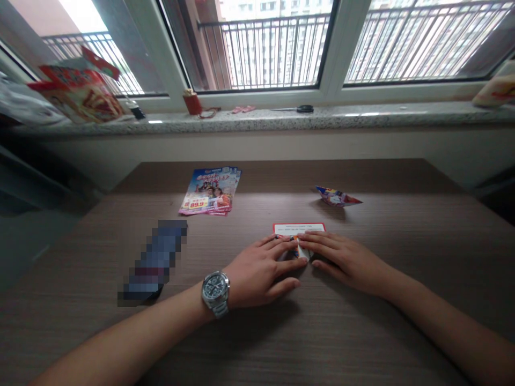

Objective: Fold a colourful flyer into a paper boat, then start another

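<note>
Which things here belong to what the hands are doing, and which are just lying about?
In use: left hand, right hand, red-bordered folded paper.
Lying about: stack of glossy leaflets, separate folded paper piece, pixelated object, scissors on the windowsill, printed bag.

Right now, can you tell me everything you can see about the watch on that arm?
The wristwatch has a round, dark dial inside a silvery metal ring, with a linked, shiny metal bracelet. Small dial markings are too blurry to read, so the time cannot be told. It is worn on the left wrist, just behind the left hand, with its face tilted upward.
</note>
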`<state>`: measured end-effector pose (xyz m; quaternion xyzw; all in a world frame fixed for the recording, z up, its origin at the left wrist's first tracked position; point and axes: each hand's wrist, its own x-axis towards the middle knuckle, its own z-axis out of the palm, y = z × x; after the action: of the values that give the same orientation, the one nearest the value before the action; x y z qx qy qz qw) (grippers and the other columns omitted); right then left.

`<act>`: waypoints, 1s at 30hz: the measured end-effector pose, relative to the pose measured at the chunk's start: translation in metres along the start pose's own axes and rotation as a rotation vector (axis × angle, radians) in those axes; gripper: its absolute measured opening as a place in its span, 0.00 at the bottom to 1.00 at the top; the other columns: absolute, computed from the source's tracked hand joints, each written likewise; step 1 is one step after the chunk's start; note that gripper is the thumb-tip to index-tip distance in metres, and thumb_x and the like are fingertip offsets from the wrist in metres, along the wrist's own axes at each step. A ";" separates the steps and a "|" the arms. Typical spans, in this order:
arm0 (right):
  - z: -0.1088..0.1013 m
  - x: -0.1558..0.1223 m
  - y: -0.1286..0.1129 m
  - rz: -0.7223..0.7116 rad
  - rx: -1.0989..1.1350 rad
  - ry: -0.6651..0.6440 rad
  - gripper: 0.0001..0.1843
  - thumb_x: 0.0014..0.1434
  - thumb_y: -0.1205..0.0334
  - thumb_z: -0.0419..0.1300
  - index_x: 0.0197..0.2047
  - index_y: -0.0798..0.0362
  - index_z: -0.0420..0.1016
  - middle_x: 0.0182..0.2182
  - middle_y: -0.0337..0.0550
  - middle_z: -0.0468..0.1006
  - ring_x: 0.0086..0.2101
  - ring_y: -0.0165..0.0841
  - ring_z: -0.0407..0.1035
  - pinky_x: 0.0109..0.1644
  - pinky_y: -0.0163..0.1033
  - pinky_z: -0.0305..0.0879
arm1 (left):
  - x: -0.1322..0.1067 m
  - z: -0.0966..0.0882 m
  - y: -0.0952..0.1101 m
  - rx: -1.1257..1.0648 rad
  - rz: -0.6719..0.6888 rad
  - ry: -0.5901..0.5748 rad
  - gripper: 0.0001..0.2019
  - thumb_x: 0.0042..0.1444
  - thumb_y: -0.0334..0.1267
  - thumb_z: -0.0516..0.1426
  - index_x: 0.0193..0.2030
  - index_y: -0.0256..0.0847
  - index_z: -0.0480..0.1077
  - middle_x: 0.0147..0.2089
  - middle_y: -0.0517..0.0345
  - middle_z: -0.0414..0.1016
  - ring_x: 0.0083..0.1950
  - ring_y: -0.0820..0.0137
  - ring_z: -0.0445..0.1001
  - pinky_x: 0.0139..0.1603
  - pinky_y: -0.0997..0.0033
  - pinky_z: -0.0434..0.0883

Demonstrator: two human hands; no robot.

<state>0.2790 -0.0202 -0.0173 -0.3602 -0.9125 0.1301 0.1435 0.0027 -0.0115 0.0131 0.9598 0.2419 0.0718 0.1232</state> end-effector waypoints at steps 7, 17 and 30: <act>0.004 -0.001 0.000 0.004 -0.032 0.029 0.28 0.70 0.57 0.54 0.71 0.46 0.59 0.67 0.48 0.66 0.65 0.43 0.61 0.67 0.56 0.62 | 0.001 -0.002 -0.004 -0.030 0.014 -0.002 0.22 0.70 0.50 0.50 0.69 0.55 0.62 0.72 0.54 0.59 0.72 0.58 0.60 0.73 0.50 0.56; 0.010 0.001 -0.002 0.066 -0.019 0.055 0.24 0.73 0.61 0.47 0.70 0.48 0.61 0.66 0.49 0.67 0.64 0.42 0.63 0.66 0.55 0.64 | 0.003 0.004 -0.004 0.000 0.001 0.035 0.21 0.70 0.52 0.49 0.67 0.53 0.65 0.69 0.54 0.63 0.70 0.59 0.62 0.73 0.53 0.55; 0.012 0.001 -0.003 0.089 -0.037 0.087 0.25 0.72 0.60 0.49 0.71 0.46 0.60 0.67 0.50 0.65 0.64 0.44 0.62 0.66 0.56 0.63 | 0.003 0.004 -0.004 0.022 -0.002 0.034 0.21 0.71 0.51 0.49 0.68 0.57 0.63 0.71 0.55 0.62 0.70 0.59 0.63 0.71 0.52 0.58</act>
<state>0.2721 -0.0230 -0.0270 -0.4082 -0.8908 0.1037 0.1703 0.0038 -0.0074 0.0084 0.9594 0.2457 0.0852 0.1088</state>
